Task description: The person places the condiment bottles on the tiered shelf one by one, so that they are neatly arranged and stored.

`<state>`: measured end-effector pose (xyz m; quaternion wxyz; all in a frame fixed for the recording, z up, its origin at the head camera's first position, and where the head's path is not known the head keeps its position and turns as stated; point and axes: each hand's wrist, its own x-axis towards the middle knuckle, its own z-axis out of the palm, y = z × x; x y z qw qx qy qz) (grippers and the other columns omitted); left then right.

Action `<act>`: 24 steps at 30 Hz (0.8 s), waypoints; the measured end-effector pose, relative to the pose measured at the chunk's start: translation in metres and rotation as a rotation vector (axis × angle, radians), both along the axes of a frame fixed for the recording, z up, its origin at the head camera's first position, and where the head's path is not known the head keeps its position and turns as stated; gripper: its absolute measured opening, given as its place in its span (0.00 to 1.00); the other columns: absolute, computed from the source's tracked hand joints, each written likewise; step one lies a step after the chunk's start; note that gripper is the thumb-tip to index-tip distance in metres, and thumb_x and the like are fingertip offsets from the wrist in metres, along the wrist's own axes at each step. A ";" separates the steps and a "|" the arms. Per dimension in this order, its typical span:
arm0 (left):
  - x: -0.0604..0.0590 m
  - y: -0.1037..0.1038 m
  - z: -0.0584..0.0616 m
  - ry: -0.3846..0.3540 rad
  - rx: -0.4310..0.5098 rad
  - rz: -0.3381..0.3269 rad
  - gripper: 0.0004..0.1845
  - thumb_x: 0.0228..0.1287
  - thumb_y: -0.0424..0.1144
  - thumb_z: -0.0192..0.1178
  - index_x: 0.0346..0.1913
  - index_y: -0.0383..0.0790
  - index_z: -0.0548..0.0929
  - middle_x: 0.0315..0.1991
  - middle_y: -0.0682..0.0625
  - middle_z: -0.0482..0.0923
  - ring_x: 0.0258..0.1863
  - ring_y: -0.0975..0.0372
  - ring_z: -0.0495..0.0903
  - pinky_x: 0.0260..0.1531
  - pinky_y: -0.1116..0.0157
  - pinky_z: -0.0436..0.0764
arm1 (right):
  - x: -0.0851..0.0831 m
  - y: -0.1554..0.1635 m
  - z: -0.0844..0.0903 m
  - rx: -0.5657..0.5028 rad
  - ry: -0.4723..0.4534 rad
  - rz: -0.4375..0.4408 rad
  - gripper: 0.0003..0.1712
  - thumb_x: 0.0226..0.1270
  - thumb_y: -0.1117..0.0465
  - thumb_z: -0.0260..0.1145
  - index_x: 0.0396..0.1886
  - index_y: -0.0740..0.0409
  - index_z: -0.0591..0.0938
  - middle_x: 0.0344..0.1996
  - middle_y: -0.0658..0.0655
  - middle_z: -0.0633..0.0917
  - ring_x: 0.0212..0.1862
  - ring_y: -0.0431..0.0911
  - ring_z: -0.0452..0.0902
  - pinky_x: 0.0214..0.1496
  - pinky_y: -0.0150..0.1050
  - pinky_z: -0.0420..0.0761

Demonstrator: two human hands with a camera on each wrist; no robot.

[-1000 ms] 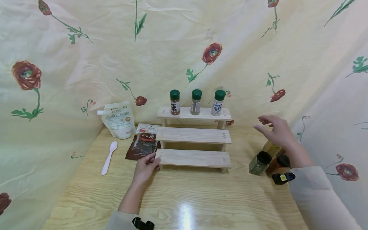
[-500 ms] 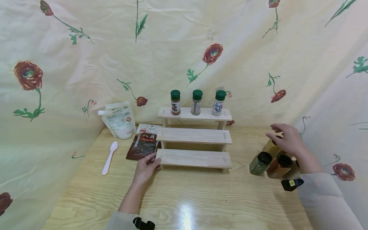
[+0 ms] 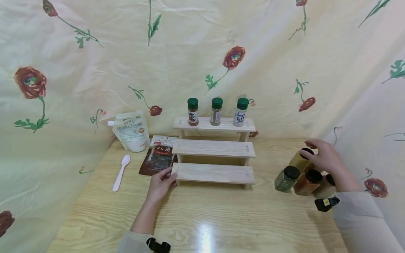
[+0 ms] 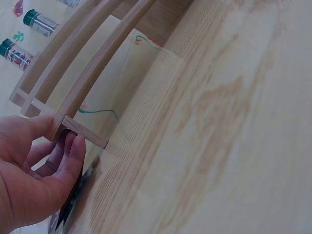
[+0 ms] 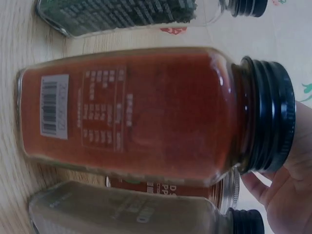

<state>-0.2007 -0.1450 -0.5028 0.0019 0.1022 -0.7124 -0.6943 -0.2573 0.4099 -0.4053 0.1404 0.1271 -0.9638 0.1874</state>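
My left hand (image 3: 159,184) grips the left end of the lowest shelf of a three-step wooden rack (image 3: 215,174), thumb on top and fingers curled beneath it in the left wrist view. My right hand (image 3: 326,158) is over a cluster of spice jars, its thumb and forefinger right at the black cap of a yellow jar (image 3: 298,162). I cannot tell whether these fingers grip it. In the right wrist view a red spice jar (image 5: 146,112) hides much of that hand. Beside it stand a green herb jar (image 3: 284,181) and a greyish-brown jar (image 5: 126,209).
On the top shelf stand three green-capped shakers, one with red contents (image 3: 193,112). Left of the rack are a white spouted pouch (image 3: 131,131), a dark brown packet (image 3: 158,154) and a white spoon (image 3: 120,174). Flowered cloth (image 3: 269,63) hangs behind.
My right hand has moved right and lower, down to the yellow jar's cap, uncovering more of the jars. My left hand has stayed on the rack.
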 end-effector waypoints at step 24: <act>0.000 0.000 -0.001 0.002 0.017 0.005 0.24 0.69 0.30 0.65 0.66 0.28 0.76 0.42 0.42 0.76 0.33 0.63 0.84 0.36 0.66 0.90 | -0.001 0.017 0.005 0.144 -0.191 0.064 0.38 0.65 0.52 0.74 0.62 0.77 0.74 0.50 0.80 0.80 0.41 0.68 0.82 0.40 0.64 0.84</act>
